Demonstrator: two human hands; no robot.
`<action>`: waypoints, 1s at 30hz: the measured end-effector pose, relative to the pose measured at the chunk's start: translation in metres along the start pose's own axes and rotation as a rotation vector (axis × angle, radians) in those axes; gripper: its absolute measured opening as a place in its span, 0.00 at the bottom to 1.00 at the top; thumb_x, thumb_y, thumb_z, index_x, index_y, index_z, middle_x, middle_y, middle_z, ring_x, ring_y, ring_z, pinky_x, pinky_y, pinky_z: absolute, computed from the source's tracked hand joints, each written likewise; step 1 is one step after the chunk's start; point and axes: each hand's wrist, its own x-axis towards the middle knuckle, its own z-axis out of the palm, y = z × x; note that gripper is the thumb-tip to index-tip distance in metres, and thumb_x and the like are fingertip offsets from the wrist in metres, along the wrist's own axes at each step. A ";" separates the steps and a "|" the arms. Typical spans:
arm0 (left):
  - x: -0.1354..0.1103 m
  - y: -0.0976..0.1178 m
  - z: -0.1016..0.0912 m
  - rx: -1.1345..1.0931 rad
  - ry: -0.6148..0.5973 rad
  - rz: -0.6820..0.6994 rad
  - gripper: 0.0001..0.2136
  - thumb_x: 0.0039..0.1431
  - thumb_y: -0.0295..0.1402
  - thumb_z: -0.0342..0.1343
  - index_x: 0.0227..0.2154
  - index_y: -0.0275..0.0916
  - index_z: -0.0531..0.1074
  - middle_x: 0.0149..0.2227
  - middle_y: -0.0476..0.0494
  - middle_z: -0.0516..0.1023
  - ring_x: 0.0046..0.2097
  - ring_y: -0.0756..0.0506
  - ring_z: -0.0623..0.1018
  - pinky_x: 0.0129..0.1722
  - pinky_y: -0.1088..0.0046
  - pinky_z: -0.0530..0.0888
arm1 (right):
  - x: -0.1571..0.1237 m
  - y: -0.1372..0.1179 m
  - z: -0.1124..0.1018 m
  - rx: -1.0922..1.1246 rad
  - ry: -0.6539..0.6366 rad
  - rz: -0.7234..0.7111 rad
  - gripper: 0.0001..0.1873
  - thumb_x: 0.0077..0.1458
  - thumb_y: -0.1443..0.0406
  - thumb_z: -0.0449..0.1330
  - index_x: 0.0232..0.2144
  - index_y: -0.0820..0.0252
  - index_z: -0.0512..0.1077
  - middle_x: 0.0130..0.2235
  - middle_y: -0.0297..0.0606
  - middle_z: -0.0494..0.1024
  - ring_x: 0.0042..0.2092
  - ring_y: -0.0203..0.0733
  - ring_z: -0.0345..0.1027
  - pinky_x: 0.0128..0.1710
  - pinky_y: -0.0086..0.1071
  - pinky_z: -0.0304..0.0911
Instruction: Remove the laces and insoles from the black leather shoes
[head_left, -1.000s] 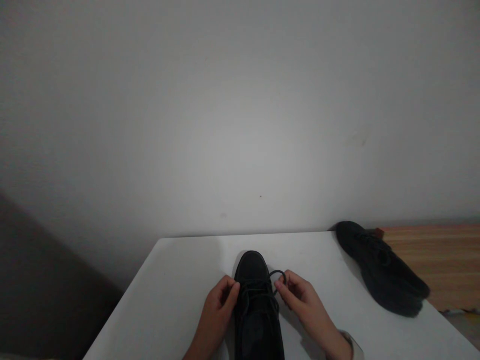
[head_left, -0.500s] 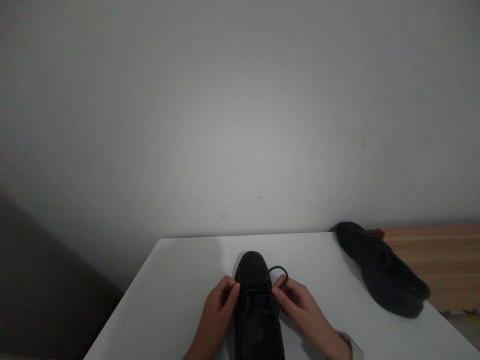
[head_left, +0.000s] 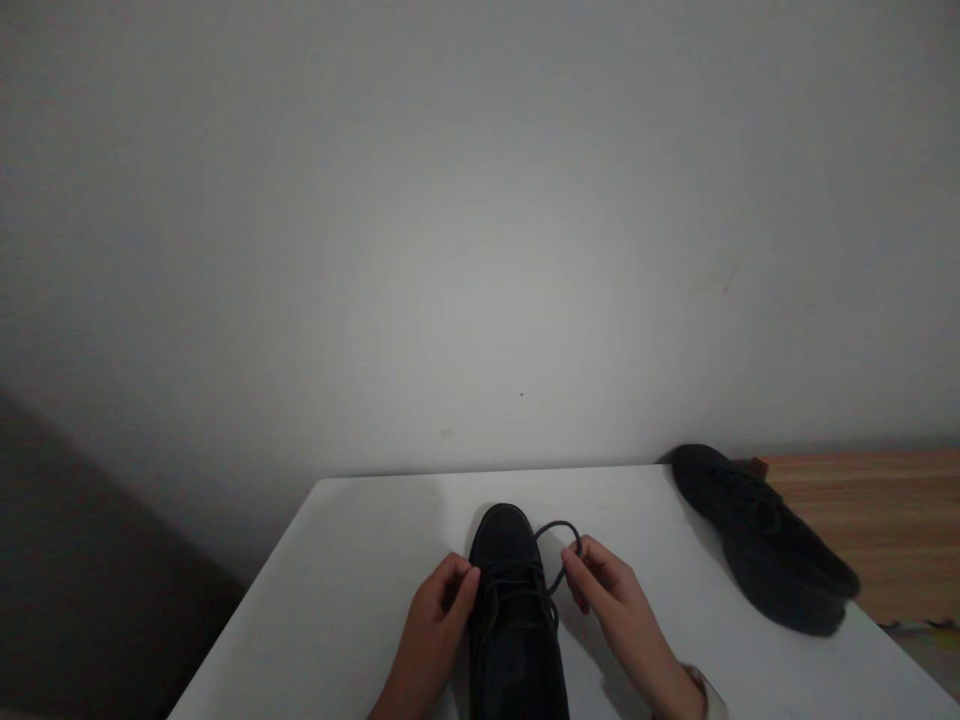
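Black lace-up shoe [head_left: 516,620] lies toe-away on white table [head_left: 352,590]; right hand [head_left: 611,595] pinches thin black lace loop [head_left: 561,545] rightward; left hand [head_left: 435,610] pinches the opposite lace.

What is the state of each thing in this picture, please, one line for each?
Black shoe: upright on the white table, toe pointing away, laces not yet tied.
Lace loop: pinched and pulled out to the right of the shoe.
Right hand: fingers closed on the lace loop.
Left hand: fingers closed at the shoe's left side; a lace in them cannot be made out.
Second black shoe: lying at the table's far right corner, untouched.
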 end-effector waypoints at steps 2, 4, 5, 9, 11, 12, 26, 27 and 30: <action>0.000 0.000 0.000 0.002 -0.003 -0.007 0.22 0.60 0.55 0.52 0.24 0.41 0.64 0.25 0.53 0.62 0.30 0.47 0.65 0.31 0.73 0.64 | -0.002 0.000 0.003 0.014 -0.060 0.014 0.26 0.55 0.41 0.58 0.24 0.56 0.65 0.22 0.27 0.61 0.25 0.37 0.55 0.26 0.31 0.54; 0.000 0.001 0.000 0.000 -0.007 -0.016 0.22 0.59 0.56 0.52 0.24 0.41 0.64 0.24 0.53 0.62 0.29 0.47 0.64 0.30 0.73 0.64 | -0.003 0.001 0.006 0.006 -0.099 0.019 0.26 0.54 0.42 0.59 0.25 0.57 0.67 0.23 0.28 0.61 0.25 0.37 0.55 0.26 0.32 0.54; 0.000 0.001 0.000 0.000 -0.007 -0.019 0.22 0.59 0.56 0.52 0.24 0.41 0.64 0.24 0.53 0.62 0.29 0.47 0.64 0.30 0.73 0.63 | -0.004 0.001 0.007 -0.002 -0.107 0.017 0.26 0.54 0.42 0.60 0.25 0.57 0.67 0.23 0.28 0.61 0.26 0.36 0.55 0.26 0.32 0.54; 0.001 0.001 0.000 -0.010 -0.005 -0.019 0.21 0.59 0.55 0.53 0.24 0.41 0.64 0.25 0.52 0.63 0.30 0.47 0.65 0.31 0.73 0.64 | -0.003 0.005 0.008 -0.013 -0.080 -0.001 0.26 0.54 0.42 0.60 0.24 0.57 0.66 0.23 0.28 0.61 0.26 0.36 0.55 0.26 0.32 0.54; 0.002 0.002 -0.002 -0.025 -0.015 -0.016 0.21 0.58 0.54 0.54 0.24 0.40 0.65 0.25 0.53 0.63 0.30 0.47 0.65 0.31 0.73 0.64 | -0.002 0.006 0.006 -0.007 -0.040 -0.010 0.25 0.54 0.42 0.60 0.25 0.57 0.66 0.23 0.28 0.61 0.25 0.36 0.55 0.26 0.32 0.54; 0.002 0.002 -0.003 -0.034 -0.024 -0.015 0.21 0.57 0.54 0.55 0.24 0.40 0.65 0.25 0.53 0.63 0.29 0.47 0.65 0.30 0.73 0.64 | -0.001 0.006 0.005 -0.005 -0.022 -0.010 0.25 0.54 0.42 0.60 0.25 0.57 0.66 0.23 0.27 0.61 0.25 0.36 0.55 0.25 0.31 0.54; 0.003 0.005 -0.020 -0.091 -0.183 0.007 0.17 0.56 0.49 0.60 0.27 0.38 0.70 0.27 0.50 0.68 0.31 0.47 0.68 0.33 0.73 0.65 | 0.002 0.003 0.000 -0.005 0.122 -0.023 0.24 0.55 0.42 0.59 0.26 0.56 0.67 0.23 0.28 0.62 0.25 0.37 0.57 0.24 0.31 0.56; 0.003 0.005 -0.021 -0.096 -0.196 0.010 0.17 0.56 0.48 0.60 0.28 0.38 0.71 0.27 0.50 0.68 0.32 0.47 0.68 0.33 0.73 0.65 | 0.002 0.003 0.000 -0.007 0.137 -0.035 0.24 0.55 0.43 0.59 0.26 0.56 0.68 0.24 0.29 0.63 0.25 0.38 0.58 0.25 0.32 0.56; 0.003 0.004 -0.023 -0.104 -0.219 0.019 0.15 0.56 0.46 0.61 0.29 0.38 0.72 0.28 0.50 0.69 0.32 0.47 0.69 0.34 0.73 0.65 | 0.003 0.005 0.000 -0.021 0.179 -0.046 0.22 0.55 0.44 0.60 0.30 0.56 0.70 0.25 0.30 0.65 0.26 0.39 0.59 0.26 0.33 0.58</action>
